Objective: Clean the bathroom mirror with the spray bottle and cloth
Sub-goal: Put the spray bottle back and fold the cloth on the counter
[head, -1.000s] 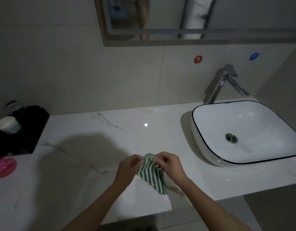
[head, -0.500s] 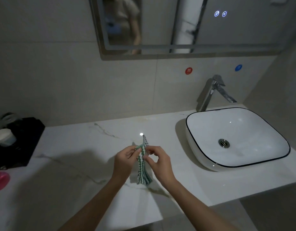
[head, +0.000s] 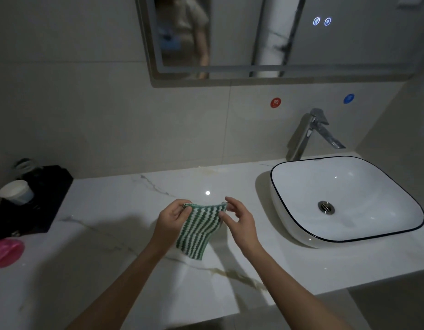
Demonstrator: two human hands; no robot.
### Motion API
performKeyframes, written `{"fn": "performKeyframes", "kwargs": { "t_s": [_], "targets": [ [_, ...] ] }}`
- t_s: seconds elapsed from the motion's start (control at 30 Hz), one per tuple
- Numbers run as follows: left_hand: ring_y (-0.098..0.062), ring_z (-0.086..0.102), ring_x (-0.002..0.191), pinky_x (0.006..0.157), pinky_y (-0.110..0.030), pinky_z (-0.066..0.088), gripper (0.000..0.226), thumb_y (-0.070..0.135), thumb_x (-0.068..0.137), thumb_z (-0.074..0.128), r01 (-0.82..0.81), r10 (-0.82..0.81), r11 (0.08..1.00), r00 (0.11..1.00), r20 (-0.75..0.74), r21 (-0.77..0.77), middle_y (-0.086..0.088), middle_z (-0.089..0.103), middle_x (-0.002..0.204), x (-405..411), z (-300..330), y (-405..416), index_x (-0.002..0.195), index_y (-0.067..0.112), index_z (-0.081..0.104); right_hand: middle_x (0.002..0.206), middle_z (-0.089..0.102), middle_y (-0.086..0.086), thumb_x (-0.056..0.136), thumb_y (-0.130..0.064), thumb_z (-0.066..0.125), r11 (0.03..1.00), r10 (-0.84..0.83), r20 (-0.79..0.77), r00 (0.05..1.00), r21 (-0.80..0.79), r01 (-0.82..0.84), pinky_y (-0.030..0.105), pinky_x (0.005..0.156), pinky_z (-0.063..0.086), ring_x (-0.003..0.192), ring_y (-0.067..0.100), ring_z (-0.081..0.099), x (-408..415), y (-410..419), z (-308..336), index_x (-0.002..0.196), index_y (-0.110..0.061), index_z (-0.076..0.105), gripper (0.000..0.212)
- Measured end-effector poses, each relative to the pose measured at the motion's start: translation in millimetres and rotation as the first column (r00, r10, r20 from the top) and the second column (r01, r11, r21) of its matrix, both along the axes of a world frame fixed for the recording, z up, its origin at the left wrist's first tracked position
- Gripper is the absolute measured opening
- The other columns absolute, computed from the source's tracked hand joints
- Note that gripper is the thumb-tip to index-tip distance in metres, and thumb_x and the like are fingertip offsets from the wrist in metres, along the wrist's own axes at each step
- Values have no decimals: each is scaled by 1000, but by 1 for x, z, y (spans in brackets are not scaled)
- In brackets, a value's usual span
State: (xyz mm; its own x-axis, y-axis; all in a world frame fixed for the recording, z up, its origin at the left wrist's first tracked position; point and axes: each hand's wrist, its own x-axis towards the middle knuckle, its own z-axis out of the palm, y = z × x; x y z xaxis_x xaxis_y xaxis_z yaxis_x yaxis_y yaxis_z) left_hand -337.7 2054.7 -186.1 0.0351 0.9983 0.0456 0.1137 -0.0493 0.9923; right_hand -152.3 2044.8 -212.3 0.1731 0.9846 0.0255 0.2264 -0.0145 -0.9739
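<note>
dim, greyish light is filling the room. a small glare spot is glinting on the table (head: pixel 207 192), and the arms are casting soft shadows there. wide-angle distortion is bending the mirror (head: pixel 254 44) frame; the left edge is looking murky.

A green-and-white striped cloth (head: pixel 198 228) hangs spread above the counter (head: pixel 111 270), left of the basin (head: pixel 344 201). The left hand (head: pixel 171 221) pinches its upper left corner, and the right hand (head: pixel 239 221) pinches the upper right corner, its other fingers loose. The tap (head: pixel 311 133) stands behind the basin. The mirror (head: pixel 265 36) hangs on the wall above it, with two small lit icons and a blurred reflection of a person. Far left of the basin sit a black tray (head: pixel 51 194), a white cup (head: pixel 15 192) and what looks like a pink lid (head: pixel 6 252).
</note>
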Motion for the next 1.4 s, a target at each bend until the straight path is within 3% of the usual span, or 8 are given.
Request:
{"fn": "performKeyframes", "kwargs": {
  "t_s": [0.17, 0.43, 0.57, 0.63, 0.77, 0.9, 1.07, 1.4],
  "targets": [
    [5, 63, 67, 64, -9, 46, 24, -3, 92, 54, -53, 53, 999, 996, -74, -1, 9, 70, 70, -8, 1, 0, 81, 17, 62, 82, 66, -4, 81, -13, 76, 1000, -1, -65, 998, 29, 3, 20, 85, 46, 87, 9, 62, 0, -3, 0, 94, -18, 70, 16],
    [13, 61, 68, 65, -2, 43, 14, -2, 90, 57, -178, 181, 984, 973, -147, 31, 4, 68, 84, -12, -3, 2, 90, 9, 65, 79, 69, 4, 78, -5, 76, 999, 46, -132, 990, 0, -46, 35, 81, 52, 79, 21, 62, 2, -4, 8, 78, -15, 67, 15],
    [-16, 59, 99, 87, -29, 50, 14, 1, 88, 63, -289, 314, 948, 919, -240, 134, -16, 64, 107, -12, -19, 14, 98, 6, 70, 66, 58, 4, 78, 0, 76, 998, 57, -192, 980, -13, -61, 27, 67, 47, 66, 18, 51, -4, -5, 19, 77, -10, 65, 15],
    [-19, 53, 98, 91, -36, 48, 17, 4, 88, 63, -332, 358, 933, 891, -280, 138, -19, 59, 113, -2, -23, 16, 104, 6, 69, 64, 55, 2, 78, 1, 76, 999, 33, -185, 982, -24, -38, 23, 64, 46, 63, 14, 49, -7, -5, 22, 76, -9, 64, 15],
    [-14, 56, 82, 77, -20, 43, 24, 6, 88, 64, -370, 384, 923, 899, -211, 102, -9, 53, 106, 28, -20, -6, 112, 12, 60, 67, 61, -2, 77, -1, 76, 996, -64, -168, 984, -66, 53, 22, 66, 51, 63, 10, 56, -6, -8, 20, 76, -13, 65, 16],
    [2, 63, 77, 73, -12, 47, 18, -1, 90, 59, -169, 170, 985, 984, -59, 27, -2, 66, 88, 49, -20, -32, 97, 15, 62, 70, 64, -1, 78, -2, 76, 992, -102, -168, 980, -91, 88, 26, 71, 53, 67, 10, 59, 0, -12, 18, 79, -12, 66, 15],
    [-6, 68, 90, 80, -13, 48, 18, -1, 90, 60, -40, 40, 999, 999, 27, 7, -1, 72, 96, 62, -16, -43, 98, 13, 67, 72, 66, -1, 79, -2, 75, 993, -100, -229, 968, -86, 83, 22, 71, 53, 67, 6, 62, 1, -22, 20, 84, -9, 67, 11],
    [-5, 69, 82, 76, -14, 51, 11, -2, 87, 63, -76, 81, 996, 990, 116, -44, -7, 71, 90, 57, -20, -44, 96, 5, 65, 89, 75, 3, 85, 6, 64, 989, 102, -241, 965, -77, -124, 21, 79, 54, 87, 14, 70, 4, -33, 24, 88, -16, 74, 24]
  ]
}}
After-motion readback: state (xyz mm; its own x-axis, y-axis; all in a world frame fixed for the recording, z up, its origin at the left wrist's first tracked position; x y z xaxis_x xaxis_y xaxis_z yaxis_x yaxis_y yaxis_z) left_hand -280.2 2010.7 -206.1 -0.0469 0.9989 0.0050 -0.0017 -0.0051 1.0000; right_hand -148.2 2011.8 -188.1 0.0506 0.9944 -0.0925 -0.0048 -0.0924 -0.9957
